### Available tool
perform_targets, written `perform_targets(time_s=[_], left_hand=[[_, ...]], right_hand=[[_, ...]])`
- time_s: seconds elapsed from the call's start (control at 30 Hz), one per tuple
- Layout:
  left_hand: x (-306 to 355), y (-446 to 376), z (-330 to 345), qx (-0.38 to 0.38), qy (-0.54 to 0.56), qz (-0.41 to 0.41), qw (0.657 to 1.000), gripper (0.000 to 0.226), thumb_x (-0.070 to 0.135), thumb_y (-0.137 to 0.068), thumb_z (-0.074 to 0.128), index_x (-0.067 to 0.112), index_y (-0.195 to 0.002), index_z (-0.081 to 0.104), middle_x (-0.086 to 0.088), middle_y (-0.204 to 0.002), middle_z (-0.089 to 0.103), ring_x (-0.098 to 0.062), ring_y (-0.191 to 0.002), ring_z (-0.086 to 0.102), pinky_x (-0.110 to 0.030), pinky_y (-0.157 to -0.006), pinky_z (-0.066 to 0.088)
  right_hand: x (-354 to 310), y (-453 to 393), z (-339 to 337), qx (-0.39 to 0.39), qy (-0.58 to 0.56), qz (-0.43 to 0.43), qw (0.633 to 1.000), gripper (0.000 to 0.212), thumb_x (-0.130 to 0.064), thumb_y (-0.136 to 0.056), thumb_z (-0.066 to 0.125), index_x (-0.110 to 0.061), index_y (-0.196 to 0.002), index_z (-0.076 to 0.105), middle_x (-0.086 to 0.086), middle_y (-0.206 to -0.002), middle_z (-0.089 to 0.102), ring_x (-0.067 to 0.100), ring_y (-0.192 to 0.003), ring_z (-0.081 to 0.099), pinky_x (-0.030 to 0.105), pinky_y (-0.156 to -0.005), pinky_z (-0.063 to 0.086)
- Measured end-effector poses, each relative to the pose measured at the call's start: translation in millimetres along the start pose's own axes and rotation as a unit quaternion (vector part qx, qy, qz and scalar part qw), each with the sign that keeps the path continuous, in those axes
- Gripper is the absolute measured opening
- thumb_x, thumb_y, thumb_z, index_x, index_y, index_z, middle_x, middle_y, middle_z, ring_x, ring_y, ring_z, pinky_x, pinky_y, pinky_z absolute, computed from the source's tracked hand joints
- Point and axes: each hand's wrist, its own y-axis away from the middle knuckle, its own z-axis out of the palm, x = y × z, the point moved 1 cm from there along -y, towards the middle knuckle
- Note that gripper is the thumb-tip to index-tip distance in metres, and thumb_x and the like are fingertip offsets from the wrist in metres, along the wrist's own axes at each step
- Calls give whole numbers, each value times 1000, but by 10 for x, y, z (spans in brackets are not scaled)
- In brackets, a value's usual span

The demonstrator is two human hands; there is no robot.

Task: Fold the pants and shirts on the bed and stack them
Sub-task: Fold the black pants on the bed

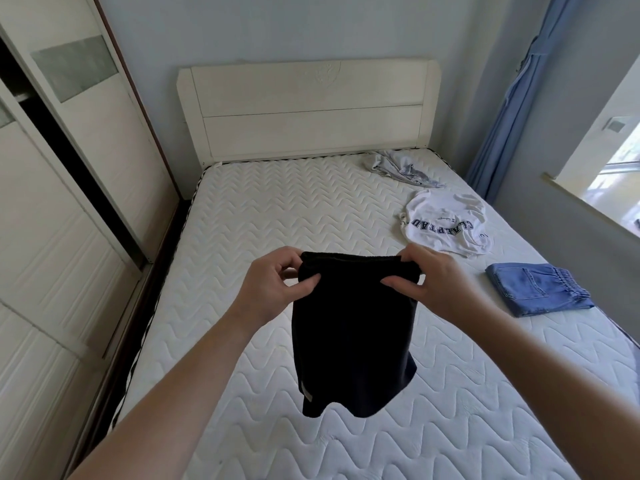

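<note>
Both forearms reach forward over the mattress (263, 209), and the black shorts (353, 341) hang from the two hands above its middle, clear of the surface. The left hand (273, 289) pinches the left end of the waistband, fingers clamped on the fabric; the right hand (429, 285) does the same at the right end. Beyond the shorts to the right lie folded blue jeans (533, 289), a crumpled white shirt (446, 223) (dark lettering across it) and, nearer the headboard (308, 109), a rumpled grey garment (401, 168).
</note>
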Motion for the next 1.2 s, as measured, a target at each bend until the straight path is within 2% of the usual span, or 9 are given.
perform_targets(time_s=[0.13, 0.27, 0.47, 0.6, 0.7, 0.83, 0.97, 1.1, 1.2], left_hand=[[55, -27, -22, -49, -57, -6, 997, 33, 27, -75, 79, 28, -92, 51, 8, -96, 65, -17, -91, 66, -19, -82, 53], [181, -95, -102, -217, -200, -17, 955, 70, 26, -81, 77, 43, -138, 40, 15, -106, 54, -6, -100, 59, -15, -89, 48], [464, -220, -9, -292, -397, -7, 870, 61, 23, -77, 74, 36, -129, 45, 15, -119, 49, -11, -107, 56, -28, -87, 50], [664, -301, 242, -310, -351, -8, 884, 92, 39, -72, 80, 39, -144, 24, 14, -131, 51, -10, -107, 55, -15, -71, 45], [731, -339, 413, -285, -364, 13, 886, 70, 46, -78, 75, 32, -137, 40, 8, -121, 60, -15, -106, 58, -31, -85, 49], [775, -327, 515, -267, -401, 55, 875, 27, 39, -87, 63, 25, -110, 58, 5, -96, 64, -19, -90, 62, -34, -74, 48], [763, -245, 590, -286, -358, 51, 888, 23, 36, -88, 61, 22, -106, 58, 3, -92, 64, -19, -85, 61, -39, -77, 50], [768, -194, 630, -292, -282, 29, 913, 23, 31, -88, 64, 22, -108, 61, 4, -93, 66, -14, -86, 63, -39, -81, 52], [831, -181, 699, -289, -243, 16, 926, 25, 32, -89, 65, 24, -112, 61, 7, -95, 67, -9, -87, 64, -34, -81, 53]], right_hand=[[-28, 38, -21, 20, -37, -8, 999, 29, -27, -80, 79, -16, -83, 53, -4, -75, 55, 13, -66, 48, 30, -61, 44], [-109, 103, -13, 35, -54, -8, 998, 31, -27, -78, 81, -22, -90, 53, -8, -80, 58, 11, -69, 50, 17, -63, 41], [-302, 130, -3, 62, -49, -7, 997, 39, -34, -73, 83, -31, -90, 49, -20, -78, 54, 8, -73, 51, 10, -66, 40], [-409, 119, -21, 67, -48, 18, 996, 41, -37, -73, 82, -33, -90, 45, -21, -78, 54, -5, -79, 53, 5, -69, 38], [-446, 155, -60, 84, -78, 52, 992, 47, -35, -71, 84, -39, -94, 43, -18, -82, 60, -3, -82, 58, 8, -72, 42], [-445, 295, -99, 82, -164, 101, 978, 50, -45, -68, 79, -53, -104, 44, -25, -97, 67, 1, -90, 65, 12, -81, 47], [-283, 605, -27, 42, -209, 145, 966, 48, -44, -74, 73, -56, -113, 48, -29, -109, 63, 1, -106, 63, 15, -93, 47], [55, 1097, 211, -11, -260, 246, 934, 31, -23, -94, 61, -45, -114, 54, -29, -103, 65, -7, -100, 61, 9, -83, 45], [335, 1493, 453, -61, -272, 356, 892, 17, -36, -101, 48, -38, -113, 60, -24, -100, 68, -3, -100, 61, 16, -86, 44]])
